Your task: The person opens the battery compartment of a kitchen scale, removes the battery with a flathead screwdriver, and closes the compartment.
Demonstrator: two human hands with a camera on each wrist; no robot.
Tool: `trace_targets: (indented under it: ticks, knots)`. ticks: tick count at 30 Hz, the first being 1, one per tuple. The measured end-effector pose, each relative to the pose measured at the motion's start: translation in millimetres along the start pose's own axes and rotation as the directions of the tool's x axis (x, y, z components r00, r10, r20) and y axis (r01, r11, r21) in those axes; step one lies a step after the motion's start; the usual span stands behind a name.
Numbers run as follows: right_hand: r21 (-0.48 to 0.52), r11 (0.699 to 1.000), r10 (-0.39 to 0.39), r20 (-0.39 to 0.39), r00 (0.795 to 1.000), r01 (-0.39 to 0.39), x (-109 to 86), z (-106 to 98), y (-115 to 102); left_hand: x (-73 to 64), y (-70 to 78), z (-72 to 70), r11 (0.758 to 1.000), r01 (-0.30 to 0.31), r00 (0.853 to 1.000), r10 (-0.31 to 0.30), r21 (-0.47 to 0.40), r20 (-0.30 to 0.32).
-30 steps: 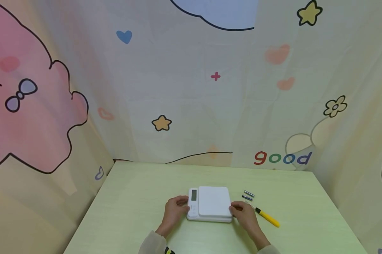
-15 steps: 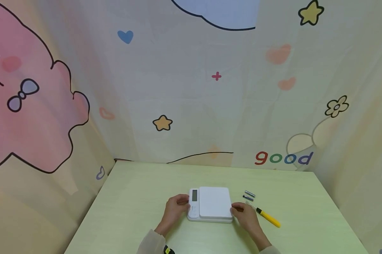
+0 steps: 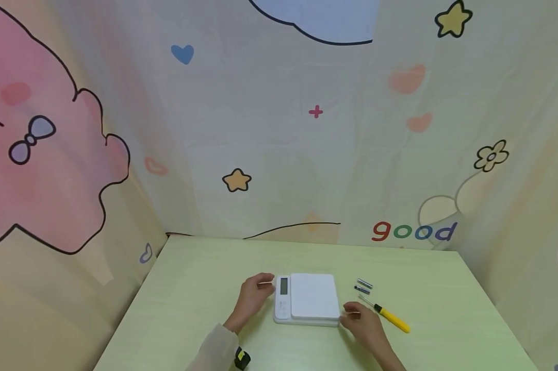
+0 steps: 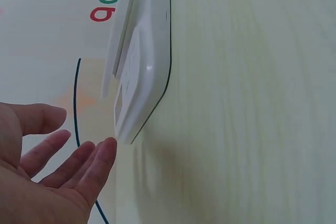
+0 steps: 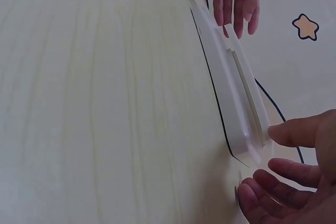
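Observation:
A white kitchen scale [image 3: 314, 296] lies flat on the table, its small grey display on the left side of its square plate. Just off the display end is my left hand [image 3: 251, 299], fingers loosely spread and holding nothing; the left wrist view shows a gap between its fingertips and the scale [image 4: 152, 61]. At the opposite end my right hand [image 3: 364, 325] is relaxed with an empty palm. In the right wrist view its thumb [image 5: 294, 131] overlaps the scale's corner; whether it touches I cannot tell.
Right of the scale lies a screwdriver [image 3: 392, 318] with a yellow handle. Two small batteries [image 3: 364, 283] lie behind its tip. A printed cloth [image 3: 279, 129] hangs behind the pale green table [image 3: 204, 268] and along both sides.
Both hands have let go of the scale's ends. The left hand has moved slightly away and back; the right has drawn a little nearer the person. The scale stays put.

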State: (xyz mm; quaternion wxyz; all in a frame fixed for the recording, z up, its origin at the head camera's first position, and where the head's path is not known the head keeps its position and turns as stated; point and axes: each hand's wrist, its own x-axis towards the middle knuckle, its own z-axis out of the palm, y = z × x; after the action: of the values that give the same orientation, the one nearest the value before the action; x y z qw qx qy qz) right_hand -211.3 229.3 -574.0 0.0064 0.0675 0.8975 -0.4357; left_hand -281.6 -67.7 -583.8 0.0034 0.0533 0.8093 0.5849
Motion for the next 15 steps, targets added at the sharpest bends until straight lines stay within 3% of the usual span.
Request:
trace_targets:
  ticks: [7, 15]
  knots:
    - [-0.046, 0.999, 0.016, 0.022, 1.000, -0.015, -7.0, -1, 0, 11.6, -1.9, -3.4, 0.992, -0.054, 0.998, 0.051, 0.118, 0.022]
    - [-0.110, 0.994, -0.025, 0.015, 1.000, 0.027, -7.7, 4, 3, 25.1, -0.3, 0.3, 0.973, -0.078, 0.995, 0.063, 0.219, 0.076]
